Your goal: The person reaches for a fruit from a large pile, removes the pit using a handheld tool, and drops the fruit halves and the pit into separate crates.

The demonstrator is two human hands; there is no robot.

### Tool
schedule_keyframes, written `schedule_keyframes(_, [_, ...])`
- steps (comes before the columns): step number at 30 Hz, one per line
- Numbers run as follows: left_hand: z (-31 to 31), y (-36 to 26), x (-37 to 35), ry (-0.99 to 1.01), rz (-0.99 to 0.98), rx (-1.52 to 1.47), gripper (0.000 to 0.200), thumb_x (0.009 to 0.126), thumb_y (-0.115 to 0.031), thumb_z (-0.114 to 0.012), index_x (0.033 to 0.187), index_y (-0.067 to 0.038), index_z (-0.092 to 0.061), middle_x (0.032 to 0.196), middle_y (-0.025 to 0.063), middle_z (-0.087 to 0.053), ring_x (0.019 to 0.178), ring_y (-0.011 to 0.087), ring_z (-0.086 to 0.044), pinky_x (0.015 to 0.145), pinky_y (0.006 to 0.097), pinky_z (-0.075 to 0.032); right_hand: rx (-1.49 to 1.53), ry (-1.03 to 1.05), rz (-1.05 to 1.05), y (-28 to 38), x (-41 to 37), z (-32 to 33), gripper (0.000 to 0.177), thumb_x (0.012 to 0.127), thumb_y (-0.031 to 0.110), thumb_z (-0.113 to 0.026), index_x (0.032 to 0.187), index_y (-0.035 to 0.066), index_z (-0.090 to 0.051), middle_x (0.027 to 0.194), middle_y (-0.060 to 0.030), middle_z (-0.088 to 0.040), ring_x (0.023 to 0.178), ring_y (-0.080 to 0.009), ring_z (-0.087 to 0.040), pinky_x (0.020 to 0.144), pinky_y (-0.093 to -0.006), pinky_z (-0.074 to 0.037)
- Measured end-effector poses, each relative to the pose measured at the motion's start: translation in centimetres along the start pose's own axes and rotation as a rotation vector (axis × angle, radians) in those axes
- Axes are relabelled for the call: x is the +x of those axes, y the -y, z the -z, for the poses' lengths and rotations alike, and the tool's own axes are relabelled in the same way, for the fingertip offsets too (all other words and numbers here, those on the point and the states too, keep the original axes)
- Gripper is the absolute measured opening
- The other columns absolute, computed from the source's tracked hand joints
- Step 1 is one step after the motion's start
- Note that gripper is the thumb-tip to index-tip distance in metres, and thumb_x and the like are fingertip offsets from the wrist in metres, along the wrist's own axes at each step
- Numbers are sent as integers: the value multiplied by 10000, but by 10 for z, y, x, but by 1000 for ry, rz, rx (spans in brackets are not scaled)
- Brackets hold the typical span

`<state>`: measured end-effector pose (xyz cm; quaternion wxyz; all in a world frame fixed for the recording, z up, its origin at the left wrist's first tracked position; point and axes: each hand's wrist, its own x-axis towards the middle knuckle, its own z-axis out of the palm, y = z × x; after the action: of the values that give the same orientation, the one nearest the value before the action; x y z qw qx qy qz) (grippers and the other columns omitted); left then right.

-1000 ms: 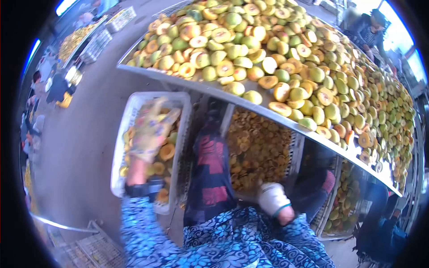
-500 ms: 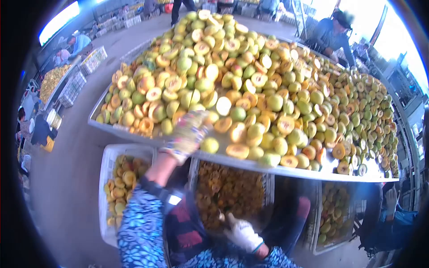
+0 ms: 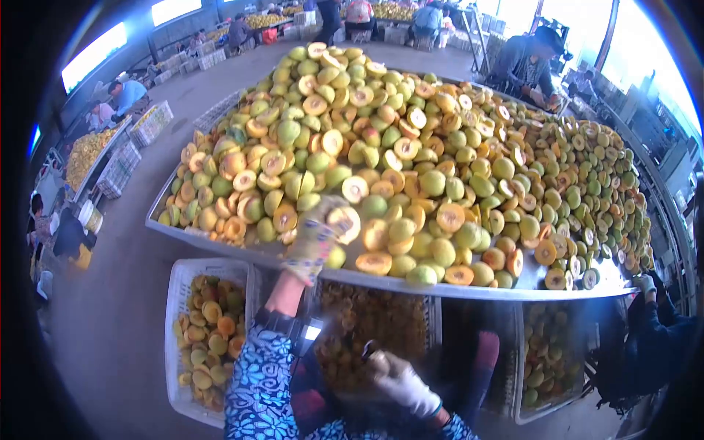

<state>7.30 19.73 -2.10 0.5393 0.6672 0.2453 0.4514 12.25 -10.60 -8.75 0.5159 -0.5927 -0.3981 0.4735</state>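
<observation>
My left hand (image 3: 312,238), in a patterned glove, is at the near edge of the metal table (image 3: 242,253). Its fingers are closed on a peach half (image 3: 345,224) whose cut face is turned up. Around it lies a heap of halved, yellow-green peaches (image 3: 440,183), many with the stone showing. Lower down, in front of my lap, my right hand (image 3: 405,387) wears a white glove and is closed round a small tool with a dark looped tip (image 3: 370,347). Most of that tool is hidden by the fingers.
Below the table stand a white crate of peach halves (image 3: 176,330), a darker crate of small brown pieces (image 3: 433,323) and another peach crate (image 3: 522,352). A person (image 3: 524,70) works across the table; a co-worker's gloved hand (image 3: 645,284) is at the right corner.
My left hand has closed on a peach half, which now shows in its fingers. My right hand has shifted slightly, and its tool's loop shows more clearly. The view has tilted up a little.
</observation>
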Motion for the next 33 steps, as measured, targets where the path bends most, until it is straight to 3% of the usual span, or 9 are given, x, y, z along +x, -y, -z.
schedule_keyframes(4, [19,-78,-80,-162,308,-568,315,921,-278,-645,1152,-65,-638,1042,45,-666,850,122,-637,676,244,-511,148,13,-116,43,12,11,261,915,91,-623,1169,42,-595,788,69,-550,637,-10,-473,567,-191,-410])
schedule_keyframes(6, [20,-14,-116,-301,199,-699,347,978,-339,-555,1159,-53,-631,1078,59,-659,929,136,-633,789,261,-516,148,-39,-172,89,15,4,258,902,100,-634,1144,18,-596,936,4,-613,821,-92,-555,760,-260,-484])
schedule_keyframes(9, [2,-58,-162,-270,221,-373,456,1027,-401,-453,1209,-12,-606,1119,73,-652,1035,152,-598,912,289,-479,-57,-95,225,123,26,-12,297,864,67,-643,1151,15,-584,896,-62,-648,802,-129,-610,754,-302,-505])
schedule_keyframes(12, [-5,-68,-179,-180,209,-393,483,1032,-408,-430,1279,-21,-581,1118,70,-646,1008,155,-592,881,305,-480,-235,-22,408,135,32,-27,392,798,44,-676,1178,37,-579,952,-174,-670,895,-330,-695,767,-343,-519])
schedule_keyframes(15, [-8,-86,-184,-226,-74,324,418,1032,-346,-444,1266,-26,-578,1090,103,-632,917,178,-583,806,335,-475,-361,-29,426,129,29,-35,435,774,43,-703,1191,56,-580,971,-187,-666,908,-385,-675,754,-353,-526])
schedule_keyframes(22, [-10,-82,-191,-361,108,-88,440,1038,-417,-411,1023,-27,-615,914,48,-641,827,154,-604,764,300,-488,-552,-49,486,126,26,-41,307,794,60,-708,1078,53,-590,847,-184,-647,773,-384,-662,650,-378,-511])
schedule_keyframes(25, [0,-44,-204,-362,142,-29,362,1036,-340,-437,1159,-26,-570,993,101,-641,883,187,-626,824,310,-508,359,393,-221,134,12,-20,169,886,111,-649,981,18,-544,756,-180,-609,675,-328,-645,613,-383,-490])
schedule_keyframes(28, [2,-46,-209,-259,-183,89,441,1009,-106,-497,1438,-69,-401,1176,167,-614,1005,252,-631,946,344,-498,-355,51,222,104,14,-21,191,897,128,-652,960,5,-520,720,-159,-592,656,-210,-644,608,-370,-490])
schedule_keyframes(33, [0,-49,-216,-363,309,-228,408,1032,-308,-474,1337,-38,-505,1158,128,-619,975,202,-617,890,331,-496,-357,186,148,113,8,-30,223,929,201,-644,946,20,-515,707,-148,-629,657,-201,-671,609,-321,-497])
